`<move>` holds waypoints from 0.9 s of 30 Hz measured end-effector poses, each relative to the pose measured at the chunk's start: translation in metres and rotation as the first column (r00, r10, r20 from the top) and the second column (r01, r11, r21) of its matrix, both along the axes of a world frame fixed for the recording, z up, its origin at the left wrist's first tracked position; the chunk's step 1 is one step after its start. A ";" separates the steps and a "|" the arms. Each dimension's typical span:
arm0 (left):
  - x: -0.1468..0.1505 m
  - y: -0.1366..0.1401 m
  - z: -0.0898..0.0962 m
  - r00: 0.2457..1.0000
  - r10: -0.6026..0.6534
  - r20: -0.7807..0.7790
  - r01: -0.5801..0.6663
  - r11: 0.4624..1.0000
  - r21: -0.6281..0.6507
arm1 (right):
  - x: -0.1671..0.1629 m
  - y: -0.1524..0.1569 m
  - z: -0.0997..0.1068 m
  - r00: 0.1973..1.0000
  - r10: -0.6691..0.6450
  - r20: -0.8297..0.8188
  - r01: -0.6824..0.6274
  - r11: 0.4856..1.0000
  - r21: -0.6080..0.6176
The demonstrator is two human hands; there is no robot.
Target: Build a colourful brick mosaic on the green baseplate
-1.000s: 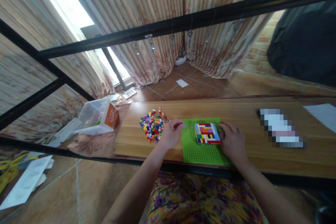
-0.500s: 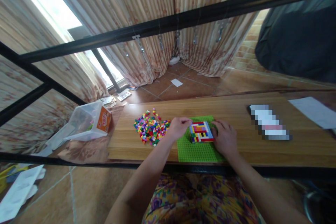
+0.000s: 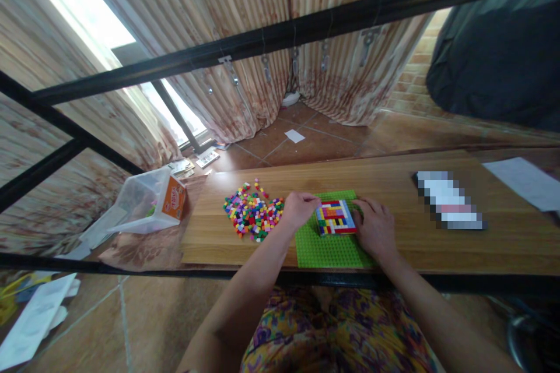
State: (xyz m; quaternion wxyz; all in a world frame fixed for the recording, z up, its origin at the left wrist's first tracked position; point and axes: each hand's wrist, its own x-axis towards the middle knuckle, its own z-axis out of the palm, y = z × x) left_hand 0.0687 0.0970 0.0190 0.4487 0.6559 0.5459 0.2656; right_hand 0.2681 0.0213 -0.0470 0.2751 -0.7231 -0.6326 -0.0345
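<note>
A block of toy building bricks in many colours stands on the green studded baseplate on the wooden board. My left hand is at the block's far left corner, with thumb and fingertips pinched together. Whatever is between those fingertips is too small or hidden to make out. Against the block's right side, my right hand rests with its fingers curled, gripping that edge. Left of my left hand lies a loose pile of small coloured bricks.
A phone with a blurred screen lies on the board's right side, with a white paper sheet beyond it. At the left, a clear plastic box with an orange label lies tipped over. A black metal rail crosses beyond the board.
The view has shifted slightly. Both hands stay at the brick block in nearly the same pose, and the loose pile looks the same.
</note>
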 end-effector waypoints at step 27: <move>-0.003 -0.049 -0.005 0.983 0.176 0.055 -0.183 0.964 0.191 | 0.002 -0.003 0.001 0.986 -0.009 0.164 0.018 0.998 -0.053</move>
